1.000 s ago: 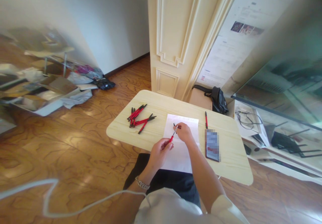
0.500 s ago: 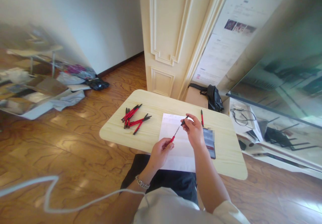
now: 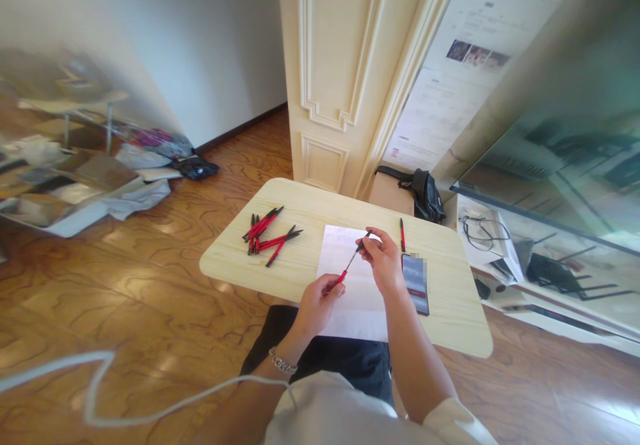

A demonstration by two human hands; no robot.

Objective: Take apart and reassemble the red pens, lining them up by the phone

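Pinched in my left hand [image 3: 320,300] is the red barrel [image 3: 342,277] of a pen, with its thin refill [image 3: 352,259] sticking out toward the upper right. My right hand [image 3: 382,260] grips the black front section [image 3: 363,242] of the pen, which now sits over the refill's far end. Barrel and black section are apart, with a stretch of refill showing between them. Both hands hover over a white sheet of paper [image 3: 345,318]. Several red and black pens [image 3: 263,235] lie in a loose pile on the left of the table.
A single red pen [image 3: 402,235] lies beyond my right hand on the pale wooden table [image 3: 450,285]. A phone [image 3: 416,288] rests beside my right forearm. A black bag [image 3: 425,195] sits past the far edge. A white cable [image 3: 165,413] runs by my left arm.
My right hand has shifted slightly left and down, bringing the black section onto the refill's tip and lining it up. My left hand has stayed nearly still.
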